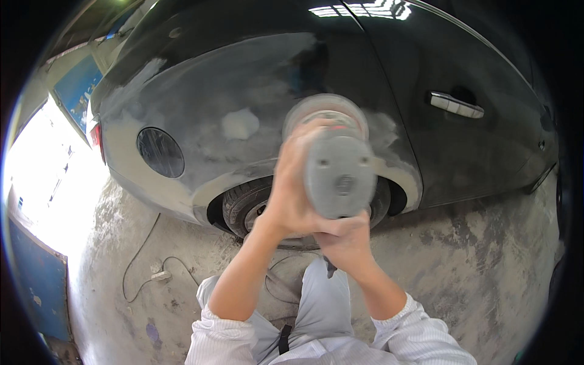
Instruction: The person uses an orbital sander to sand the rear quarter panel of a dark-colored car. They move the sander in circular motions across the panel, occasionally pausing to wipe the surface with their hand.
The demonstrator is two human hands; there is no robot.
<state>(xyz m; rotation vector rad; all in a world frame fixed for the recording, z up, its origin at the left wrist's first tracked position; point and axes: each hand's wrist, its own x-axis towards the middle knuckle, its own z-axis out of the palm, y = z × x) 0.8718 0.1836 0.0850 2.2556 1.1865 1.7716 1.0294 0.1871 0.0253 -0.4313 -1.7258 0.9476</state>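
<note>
A: What has that person got hold of?

B: A grey sander (339, 176), and both hands are clamped on it. The left hand (286, 182) wraps its left side, fingers reaching up beside the pale disc (325, 103).

A: And the right hand (345, 243)?

B: Closed round the lower end, just beside the left thumb. Most of its grip is hidden from us, and a dark stub (330, 267) pokes out below.

A: Where's the sander, exactly?

B: In front of the black car (474, 158), over the rear wheel (240, 210). It's blurred, and I can't tell from here whether the disc touches the panel (274, 85).

A: That panel looks cloudy.

B: Dull grey, yes, with a pale patch (240, 124) left of the disc. The door (468, 152) on the right is shiny, with a bright handle (456, 105).

A: What sits inside what?

B: The wheel sits in the arch (207, 194), partly covered by the arms and the sander. Left of that, a dark round flap (160, 152) is set into the panel, ringed by paler grey.

A: And on the floor (462, 280)?

B: A thin cord (135, 261) loops about on the left, with a pale connector (161, 275) on it.
</note>
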